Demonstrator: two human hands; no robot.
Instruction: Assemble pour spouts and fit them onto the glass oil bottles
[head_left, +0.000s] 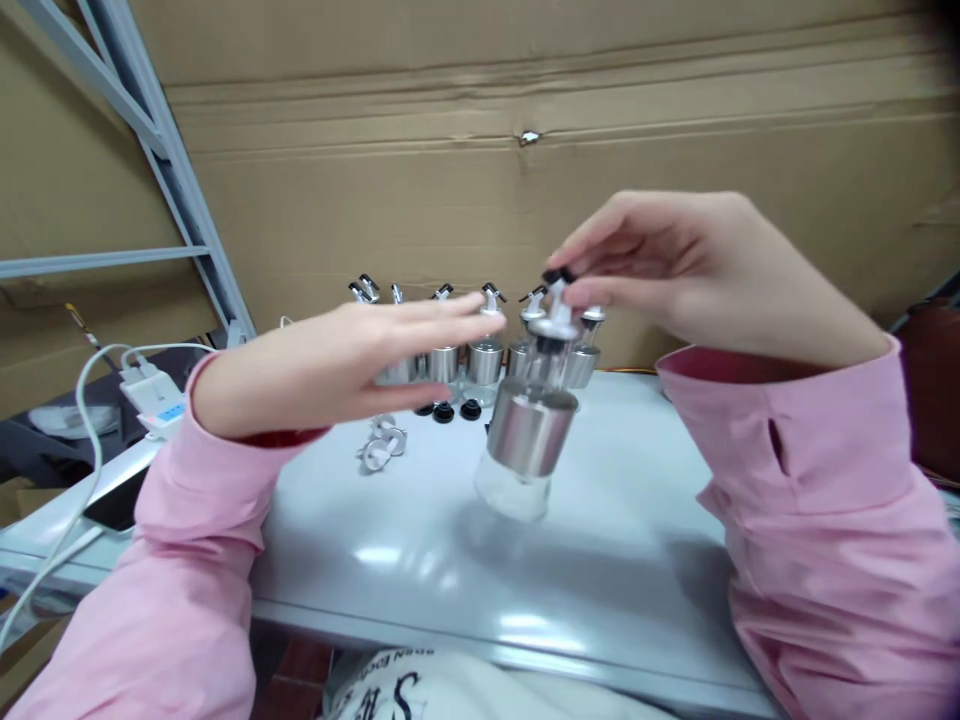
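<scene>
My right hand (645, 260) pinches the black-tipped spout of a glass oil bottle (534, 428) with a steel band round its middle. The bottle is tilted and looks lifted off the table, slightly blurred. Left of it, my left hand (360, 355) reaches out with fingers straight and holds nothing. Beyond that hand stands a row of similar bottles (486, 358) with spouts, partly hidden by my fingers. Several black caps (471, 410) lie before the row. Below my left hand are several loose pale spout tops (377, 455).
All this is on a glossy grey table (615, 560). A cardboard wall (420, 200) rises behind it, with a metal rack frame (161, 150) at the left. A white power strip (154, 395) with cables and a dark phone (118, 500) lie at the left edge.
</scene>
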